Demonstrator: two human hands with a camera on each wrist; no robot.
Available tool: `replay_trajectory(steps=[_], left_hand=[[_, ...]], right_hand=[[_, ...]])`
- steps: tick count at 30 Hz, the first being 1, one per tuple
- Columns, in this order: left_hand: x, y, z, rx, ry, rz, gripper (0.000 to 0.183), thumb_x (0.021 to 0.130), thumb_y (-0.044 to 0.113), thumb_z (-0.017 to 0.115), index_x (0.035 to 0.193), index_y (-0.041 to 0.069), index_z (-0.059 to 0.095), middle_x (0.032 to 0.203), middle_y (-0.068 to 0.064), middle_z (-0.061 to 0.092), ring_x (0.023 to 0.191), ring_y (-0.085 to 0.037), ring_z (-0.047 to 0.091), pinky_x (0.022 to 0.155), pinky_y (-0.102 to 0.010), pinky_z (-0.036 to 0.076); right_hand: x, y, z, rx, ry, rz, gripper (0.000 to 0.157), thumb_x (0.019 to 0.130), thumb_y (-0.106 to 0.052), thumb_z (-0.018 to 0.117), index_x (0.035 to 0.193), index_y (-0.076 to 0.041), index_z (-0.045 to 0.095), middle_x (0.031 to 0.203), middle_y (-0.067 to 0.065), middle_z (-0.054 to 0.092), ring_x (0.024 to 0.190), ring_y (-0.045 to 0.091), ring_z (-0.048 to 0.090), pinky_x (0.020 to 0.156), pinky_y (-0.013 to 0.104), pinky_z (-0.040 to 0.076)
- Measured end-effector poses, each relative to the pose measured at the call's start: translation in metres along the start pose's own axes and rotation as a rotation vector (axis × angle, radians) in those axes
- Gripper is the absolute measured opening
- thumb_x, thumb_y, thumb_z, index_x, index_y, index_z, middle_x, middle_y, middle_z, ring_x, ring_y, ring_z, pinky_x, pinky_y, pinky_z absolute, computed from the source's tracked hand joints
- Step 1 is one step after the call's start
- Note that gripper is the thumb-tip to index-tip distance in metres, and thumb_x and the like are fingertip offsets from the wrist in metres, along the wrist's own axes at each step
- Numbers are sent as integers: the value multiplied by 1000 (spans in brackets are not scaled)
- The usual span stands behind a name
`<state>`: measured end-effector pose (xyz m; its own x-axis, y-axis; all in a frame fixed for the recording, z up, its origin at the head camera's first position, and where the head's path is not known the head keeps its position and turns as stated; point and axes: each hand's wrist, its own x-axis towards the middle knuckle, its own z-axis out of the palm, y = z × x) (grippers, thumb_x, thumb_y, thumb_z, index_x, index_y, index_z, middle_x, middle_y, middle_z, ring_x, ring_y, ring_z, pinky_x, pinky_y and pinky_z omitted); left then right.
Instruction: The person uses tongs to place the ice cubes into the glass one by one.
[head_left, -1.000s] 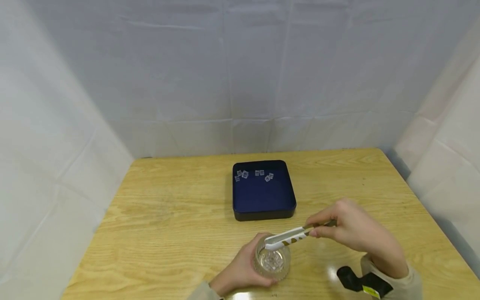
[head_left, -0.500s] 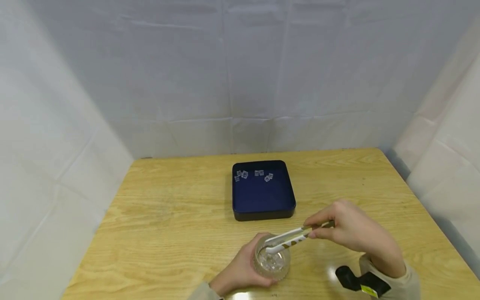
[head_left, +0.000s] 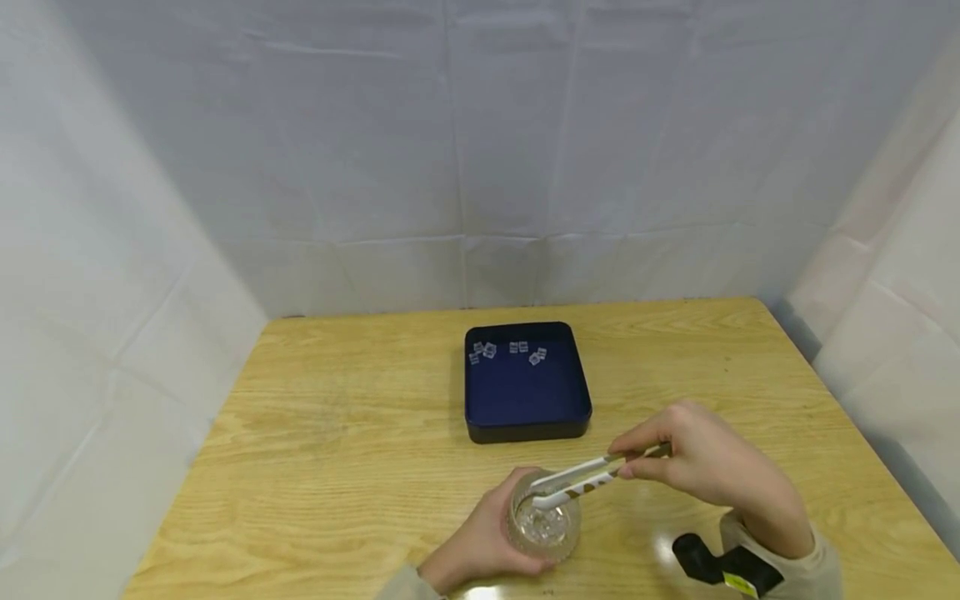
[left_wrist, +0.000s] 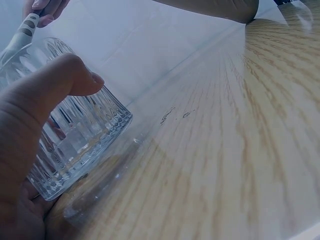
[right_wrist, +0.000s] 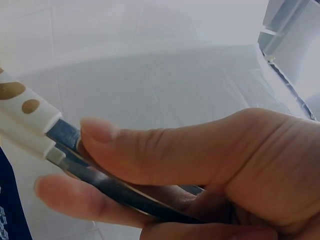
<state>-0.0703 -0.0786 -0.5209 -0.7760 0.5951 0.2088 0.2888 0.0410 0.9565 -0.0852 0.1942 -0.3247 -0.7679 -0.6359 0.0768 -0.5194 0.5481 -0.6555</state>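
Note:
My left hand (head_left: 487, 533) grips a ribbed clear glass (head_left: 567, 537) near the front of the table, thumb across its side in the left wrist view. Several clear cubes (head_left: 542, 525) lie at the bottom of the glass. Above it, my right hand (head_left: 708, 462) pinches a pair of tongs (head_left: 558, 497) between thumb and fingers. The tongs have metal handles and white ends with golden-brown spots. Their tips reach over the rim of the glass and stand apart, with no cube visible between them.
A dark blue square tray (head_left: 528, 400) stands behind the glass on the wooden table (head_left: 337, 467). Several clear cubes (head_left: 490, 350) lie near its far side. White sheets (head_left: 375, 167) enclose the table at the back and sides.
The tongs' ends have spread apart over the glass, having been closer together one second ago. The left hand and the glass have stayed in place.

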Motion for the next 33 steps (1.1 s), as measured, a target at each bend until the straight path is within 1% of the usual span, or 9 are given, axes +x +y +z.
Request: replay_trajectory(steps=[7, 12, 15, 17, 19, 21, 22, 28, 33], left_hand=[[0, -1, 1, 10, 1, 26, 93, 62, 6, 90, 140, 25, 44, 128, 4, 61, 114, -17, 60, 102, -36, 47], [0, -2, 1, 17, 6, 36, 93, 62, 7, 90, 140, 25, 44, 128, 4, 62, 114, -17, 60, 101, -36, 48], [0, -1, 1, 18, 3, 14, 93, 62, 8, 91, 141, 26, 44, 128, 6, 61, 116, -17, 59, 102, -36, 46], [0, 0, 1, 20, 2, 14, 93, 62, 8, 91, 141, 26, 44, 129, 5, 61, 117, -18, 59, 103, -37, 46], [0, 0, 0, 19, 1, -3, 93, 62, 8, 91, 141, 27, 44, 129, 6, 61, 117, -17, 59, 104, -37, 45], [0, 0, 0, 20, 4, -11, 94, 62, 9, 91, 141, 28, 44, 129, 6, 61, 117, -17, 58, 104, -36, 45], [0, -1, 0, 23, 6, -11, 94, 62, 9, 91, 141, 29, 44, 128, 6, 61, 116, -17, 59, 104, -36, 45], [0, -4, 1, 41, 13, 16, 93, 61, 7, 91, 139, 26, 45, 130, 5, 60, 118, -17, 58, 105, -37, 45], [0, -1, 1, 32, 19, -6, 94, 59, 6, 91, 138, 27, 46, 131, 5, 59, 119, -18, 58, 107, -37, 43]], right_hand=[[-1, 0, 0, 15, 5, 2, 16, 87, -17, 75, 102, -14, 79, 92, -7, 75, 66, -1, 58, 53, 22, 51], [0, -1, 1, 56, 9, 18, 16, 87, -16, 75, 103, -11, 78, 92, -5, 75, 63, -1, 56, 51, 23, 50], [1, -1, 0, 78, 14, 48, 18, 88, -15, 74, 104, -9, 78, 92, -5, 75, 60, -1, 52, 48, 22, 48], [1, 0, 0, 82, 28, 60, 19, 89, -15, 74, 105, -6, 77, 90, -5, 74, 59, 0, 50, 48, 22, 46], [1, 0, 0, 80, 49, 60, 20, 89, -14, 73, 106, -4, 76, 89, -6, 73, 58, 0, 49, 47, 21, 45], [1, 2, 0, 81, 77, 49, 21, 89, -13, 73, 107, -2, 75, 88, -5, 72, 61, 0, 51, 49, 22, 47], [1, 2, 0, 90, 88, 55, 21, 89, -13, 73, 108, -2, 75, 87, -5, 72, 60, 0, 51, 48, 22, 47], [3, 2, -1, 193, 133, 130, 26, 92, -13, 70, 114, 1, 72, 85, 1, 69, 48, 4, 46, 41, 24, 44], [5, 3, 0, 183, 186, 169, 25, 91, -10, 70, 115, 0, 72, 85, 2, 68, 50, 7, 52, 45, 27, 50]])
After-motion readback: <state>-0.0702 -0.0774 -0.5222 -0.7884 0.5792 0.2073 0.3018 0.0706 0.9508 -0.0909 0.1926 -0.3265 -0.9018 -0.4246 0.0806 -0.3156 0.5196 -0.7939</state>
